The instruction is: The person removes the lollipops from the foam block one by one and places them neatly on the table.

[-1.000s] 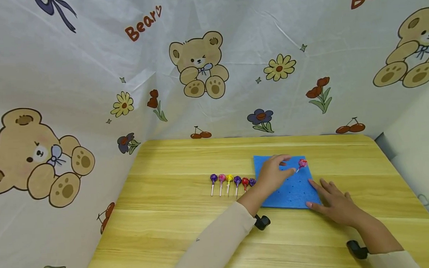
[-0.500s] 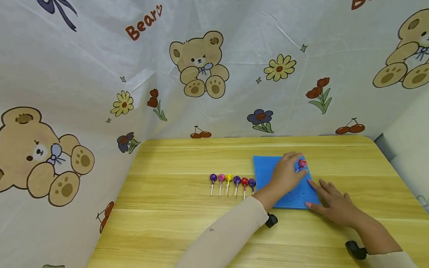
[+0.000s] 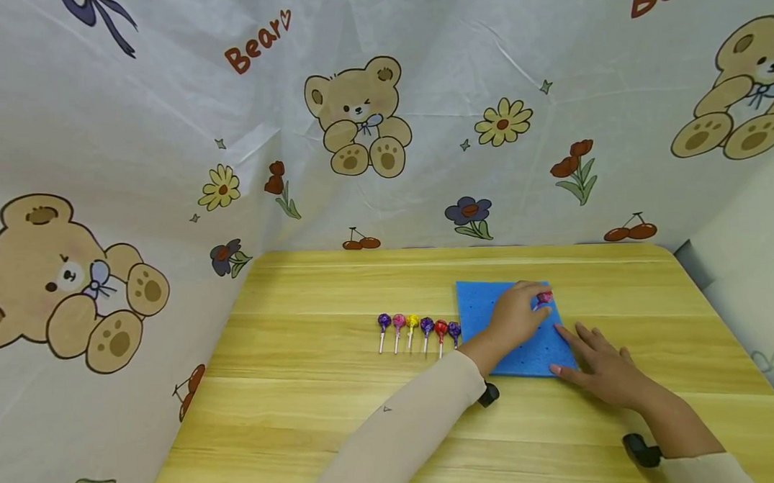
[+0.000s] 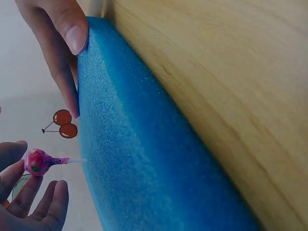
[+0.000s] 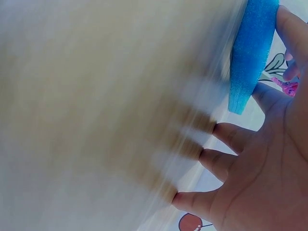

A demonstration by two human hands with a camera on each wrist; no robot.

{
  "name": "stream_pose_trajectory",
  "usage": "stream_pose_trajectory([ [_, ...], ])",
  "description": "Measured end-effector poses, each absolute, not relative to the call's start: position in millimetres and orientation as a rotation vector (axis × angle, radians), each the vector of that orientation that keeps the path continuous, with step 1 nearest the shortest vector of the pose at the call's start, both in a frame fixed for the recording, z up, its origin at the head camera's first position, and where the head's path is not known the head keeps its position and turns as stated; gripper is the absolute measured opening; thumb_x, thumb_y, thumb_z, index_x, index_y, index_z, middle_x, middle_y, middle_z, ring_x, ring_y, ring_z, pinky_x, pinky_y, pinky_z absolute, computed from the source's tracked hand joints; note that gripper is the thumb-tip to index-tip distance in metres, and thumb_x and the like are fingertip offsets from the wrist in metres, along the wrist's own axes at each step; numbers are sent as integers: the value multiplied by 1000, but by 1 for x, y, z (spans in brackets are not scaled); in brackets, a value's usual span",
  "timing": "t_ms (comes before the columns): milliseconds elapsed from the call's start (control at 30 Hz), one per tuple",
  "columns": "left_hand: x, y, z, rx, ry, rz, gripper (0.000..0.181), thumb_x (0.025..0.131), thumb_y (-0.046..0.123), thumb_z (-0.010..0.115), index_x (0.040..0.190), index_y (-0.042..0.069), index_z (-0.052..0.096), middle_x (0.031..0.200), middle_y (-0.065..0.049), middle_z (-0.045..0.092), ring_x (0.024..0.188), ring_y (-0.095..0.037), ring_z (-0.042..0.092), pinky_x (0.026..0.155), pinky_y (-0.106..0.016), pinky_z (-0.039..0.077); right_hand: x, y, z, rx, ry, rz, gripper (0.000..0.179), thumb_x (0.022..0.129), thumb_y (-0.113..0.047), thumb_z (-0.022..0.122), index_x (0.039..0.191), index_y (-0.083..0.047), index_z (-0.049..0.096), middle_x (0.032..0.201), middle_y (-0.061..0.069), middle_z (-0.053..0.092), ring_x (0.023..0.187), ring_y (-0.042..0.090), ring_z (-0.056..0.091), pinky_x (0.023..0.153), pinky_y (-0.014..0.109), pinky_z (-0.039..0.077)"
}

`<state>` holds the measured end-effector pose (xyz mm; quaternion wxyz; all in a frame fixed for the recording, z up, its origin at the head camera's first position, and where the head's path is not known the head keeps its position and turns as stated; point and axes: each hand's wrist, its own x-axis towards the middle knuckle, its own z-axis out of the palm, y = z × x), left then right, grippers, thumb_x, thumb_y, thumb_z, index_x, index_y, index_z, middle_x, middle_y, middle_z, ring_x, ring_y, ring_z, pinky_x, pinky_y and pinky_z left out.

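My left hand (image 3: 515,314) pinches the wrapped head of a pink lollipop (image 3: 545,297) over the far right corner of a blue foam board (image 3: 483,293). In the left wrist view, that lollipop (image 4: 37,162) sits between thumb and fingers, and its white stick meets the foam surface. With fingers spread, my right hand (image 3: 600,367) rests at the board's right edge. The right wrist view shows its thumb and one finger against the blue foam (image 5: 252,55), while the other fingertips touch the table.
Left of the board, several lollipops (image 3: 427,326) in purple, pink, yellow and red wrappers lie in a row, sticks toward me. The wooden table (image 3: 290,390) ends at a bear-printed curtain (image 3: 418,211). Small holes dot the foam.
My left hand has moved right across the board and closed its fingers on the pink lollipop's head, which was standing free before. The right hand has stayed in place.
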<state>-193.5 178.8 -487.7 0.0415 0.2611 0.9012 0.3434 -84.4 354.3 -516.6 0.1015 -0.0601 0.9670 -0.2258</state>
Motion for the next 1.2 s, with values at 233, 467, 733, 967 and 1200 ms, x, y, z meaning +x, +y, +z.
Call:
stream_pose_trajectory([
  [233, -197, 181, -489, 841, 2805, 1031, 28, 98, 31, 68, 125, 30, 69, 121, 15, 65, 108, 2, 62, 90, -12, 49, -85, 354, -515, -171, 2842, -686, 87, 96, -56, 61, 163, -20, 20, 160, 38, 20, 142, 68, 15, 94, 91, 12],
  [467, -200, 184, -491, 840, 2803, 1052, 25, 97, 31, 69, 121, 28, 70, 114, 14, 63, 99, 5, 60, 83, -7, 47, -85, 354, -515, -170, 2839, -681, 87, 96, -56, 61, 163, -20, 20, 160, 38, 19, 142, 67, 15, 94, 90, 12],
  [733, -202, 184, -494, 769, 2739, 1220, 22, 97, 26, 70, 118, 24, 72, 112, 11, 64, 100, 4, 62, 81, -6, 47, -85, 354, -515, -171, 2836, -685, 87, 96, -56, 61, 163, -21, 19, 160, 38, 19, 143, 67, 15, 94, 90, 12],
  [967, -202, 181, -490, 759, 2716, 1299, 21, 96, 24, 71, 117, 22, 73, 110, 9, 64, 99, 3, 63, 80, -6, 47, -85, 354, -516, -180, 2853, -672, 87, 96, -56, 62, 163, -20, 21, 160, 38, 20, 142, 68, 16, 93, 91, 13],
  [1200, -202, 179, -485, 772, 2695, 1401, 17, 96, 26, 71, 113, 23, 73, 107, 11, 64, 97, 5, 62, 78, -7, 47, -85, 355, -516, -178, 2850, -671, 87, 96, -56, 61, 163, -21, 19, 160, 38, 19, 143, 67, 15, 94, 90, 12],
])
